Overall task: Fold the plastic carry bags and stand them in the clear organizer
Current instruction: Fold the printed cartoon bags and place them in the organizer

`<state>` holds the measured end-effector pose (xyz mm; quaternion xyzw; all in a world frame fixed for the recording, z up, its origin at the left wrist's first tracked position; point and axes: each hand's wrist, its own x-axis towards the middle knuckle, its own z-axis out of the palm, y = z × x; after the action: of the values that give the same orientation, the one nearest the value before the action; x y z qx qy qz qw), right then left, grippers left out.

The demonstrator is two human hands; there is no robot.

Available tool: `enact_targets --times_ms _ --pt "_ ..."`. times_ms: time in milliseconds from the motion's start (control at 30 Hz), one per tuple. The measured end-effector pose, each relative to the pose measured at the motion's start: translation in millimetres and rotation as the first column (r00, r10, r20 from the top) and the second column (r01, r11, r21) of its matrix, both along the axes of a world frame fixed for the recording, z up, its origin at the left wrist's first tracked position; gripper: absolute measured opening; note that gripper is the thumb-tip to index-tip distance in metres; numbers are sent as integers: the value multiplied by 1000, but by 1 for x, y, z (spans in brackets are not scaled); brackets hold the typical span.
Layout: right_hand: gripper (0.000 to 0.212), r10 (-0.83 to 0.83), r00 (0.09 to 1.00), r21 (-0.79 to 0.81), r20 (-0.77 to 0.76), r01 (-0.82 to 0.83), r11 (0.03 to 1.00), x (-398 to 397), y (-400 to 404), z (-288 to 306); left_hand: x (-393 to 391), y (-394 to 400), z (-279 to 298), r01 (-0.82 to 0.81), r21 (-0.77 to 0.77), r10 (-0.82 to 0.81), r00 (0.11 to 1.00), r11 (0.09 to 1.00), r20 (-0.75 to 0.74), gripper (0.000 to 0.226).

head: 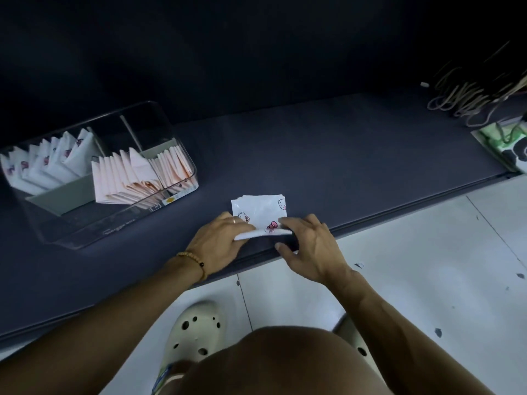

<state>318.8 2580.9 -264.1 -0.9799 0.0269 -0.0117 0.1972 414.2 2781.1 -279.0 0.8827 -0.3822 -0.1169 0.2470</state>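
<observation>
A white plastic bag (261, 210) printed with pink cartoon figures lies partly folded near the front edge of the dark table (342, 166). My left hand (219, 239) pinches its near left edge, lifting the fold. My right hand (309, 240) holds the near right edge with its fingertips, thumb hanging over the table edge. The clear organizer (159, 129) stands at the left. Its left compartment holds several folded white printed bags (48, 163). Its right side holds several folded pale pink bags (134, 178), all standing on edge.
A pile of bags with cord handles (473, 92) sits at the far right, with a green-and-white bag (510, 146) in front of it. Below the table edge are a white tiled floor (427, 266), my knee and cream clogs (196, 332).
</observation>
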Motion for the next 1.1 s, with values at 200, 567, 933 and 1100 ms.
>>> enact_targets --times_ms 200,567,933,1100 --pt "27 -342 919 275 -194 386 881 32 0 -6 25 -17 2 -351 -69 315 898 934 -308 15" --pt "25 -477 857 318 -196 516 795 47 12 -13 24 -46 -20 -294 67 277 941 953 195 40" --pt "53 -138 986 -232 -91 114 966 32 -3 -38 41 -47 -30 9 383 -116 959 924 258 56" --pt "54 -132 987 -188 -97 112 976 28 -3 -51 30 -75 -24 117 379 -285 859 918 426 52"
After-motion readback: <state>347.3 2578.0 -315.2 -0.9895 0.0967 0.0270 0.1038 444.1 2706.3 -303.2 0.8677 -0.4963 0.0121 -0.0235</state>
